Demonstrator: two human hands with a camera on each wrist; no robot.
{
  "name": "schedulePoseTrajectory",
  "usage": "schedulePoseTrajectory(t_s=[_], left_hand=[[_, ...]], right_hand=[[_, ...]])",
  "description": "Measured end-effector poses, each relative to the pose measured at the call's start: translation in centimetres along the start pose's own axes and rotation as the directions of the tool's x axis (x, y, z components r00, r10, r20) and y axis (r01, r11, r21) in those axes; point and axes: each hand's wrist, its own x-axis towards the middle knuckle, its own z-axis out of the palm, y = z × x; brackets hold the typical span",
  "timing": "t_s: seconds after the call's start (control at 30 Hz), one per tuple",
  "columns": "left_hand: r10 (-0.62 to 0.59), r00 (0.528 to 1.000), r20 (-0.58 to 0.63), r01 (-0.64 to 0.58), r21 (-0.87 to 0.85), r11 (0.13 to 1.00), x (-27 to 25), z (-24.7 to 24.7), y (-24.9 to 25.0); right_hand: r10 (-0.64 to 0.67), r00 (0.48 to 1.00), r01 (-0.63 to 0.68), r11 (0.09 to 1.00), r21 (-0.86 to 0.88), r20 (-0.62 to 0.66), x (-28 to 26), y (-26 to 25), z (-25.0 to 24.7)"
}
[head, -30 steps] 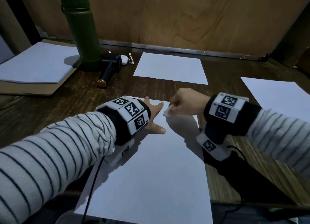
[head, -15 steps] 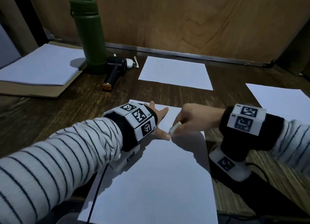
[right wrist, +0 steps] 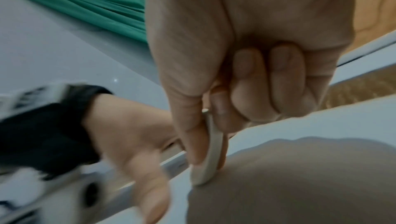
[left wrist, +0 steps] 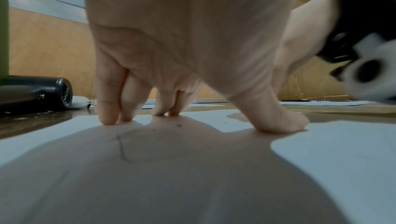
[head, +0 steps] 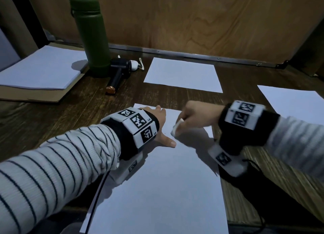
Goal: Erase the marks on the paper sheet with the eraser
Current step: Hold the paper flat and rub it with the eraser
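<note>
— Sheet status?
— I see the paper sheet flat on the dark wooden table. My left hand lies spread, straight fingertips pressing its far end.
— And the tool?
— My right hand, fist-curled, pinches the thin white eraser between thumb and forefinger; its rounded edge touches the sheet just beside the left thumb.

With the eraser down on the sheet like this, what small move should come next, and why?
Probably a short rubbing stroke toward the left hand. The right hand pinches the flat white eraser edge-down on the white paper sheet, and a faint pencil line remains under the left hand's spread, pressing fingers.
</note>
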Motion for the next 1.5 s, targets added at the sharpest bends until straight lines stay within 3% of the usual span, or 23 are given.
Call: schedulePoseTrajectory(t_s=[0.1,0.17,0.33,0.47,0.57,0.7,0.77,0.9,0.97,1.17,1.3,1.37,1.5], left_hand=[[-0.001,1.0,-0.002,0.001,0.019,1.0,0.0,0.0,0.0],[-0.002,1.0,-0.001,0.002,0.029,1.0,-0.1,0.0,0.1],[-0.001,1.0,0.0,0.001,0.025,1.0,-0.2,-0.1,0.2],[0.003,1.0,-0.001,-0.003,0.021,1.0,-0.1,0.0,0.0],[-0.002,1.0,-0.003,0.002,0.027,1.0,-0.2,0.1,0.0],[-0.007,1.0,0.0,0.007,0.023,1.0,-0.2,-0.1,0.1],[-0.008,1.0,0.009,0.008,0.029,1.0,-0.2,0.0,0.1],[-0.005,1.0,0.008,0.005,0.027,1.0,-0.2,0.1,0.0],[-0.007,1.0,0.01,0.007,0.032,0.999,-0.2,0.0,0.0],[-0.021,1.0,0.023,0.02,0.031,0.999,-0.2,-0.1,0.2],[-0.018,0.999,0.031,0.017,0.034,0.999,-0.3,-0.2,0.3],[-0.022,0.999,0.039,0.02,0.035,0.999,-0.4,-0.3,0.3],[-0.019,0.999,0.051,0.018,0.028,0.999,-0.5,-0.3,0.4]], right_hand=[[0.06,0.986,-0.061,0.998,0.0,-0.157,2.3,-0.1,-1.0],[0.056,0.979,-0.056,0.998,0.005,-0.197,2.6,-0.1,-0.9],[-0.03,0.999,0.029,0.999,0.012,0.027,0.5,0.0,0.3],[0.07,0.991,-0.06,0.995,0.084,-0.117,2.5,-0.2,-0.9],[0.068,0.979,-0.065,0.998,0.026,-0.194,2.8,-0.4,-0.9],[-0.039,0.999,0.039,0.998,-0.04,-0.005,-0.2,-0.2,0.7],[-0.027,0.998,0.027,1.0,-0.001,0.055,-1.0,0.1,0.7],[0.118,0.98,-0.106,0.991,0.083,-0.16,0.9,1.2,-0.6],[0.126,0.971,-0.107,0.989,0.103,-0.205,1.0,1.1,-0.6],[0.027,0.999,-0.027,0.999,0.029,0.023,-2.1,0.1,1.1],[0.131,0.979,-0.116,0.988,0.101,-0.156,-0.1,0.7,-0.2],[0.121,0.971,-0.104,0.99,0.093,-0.208,0.2,0.9,-0.4],[0.025,0.998,-0.024,1.0,0.005,-0.061,-2.6,0.8,0.6]])
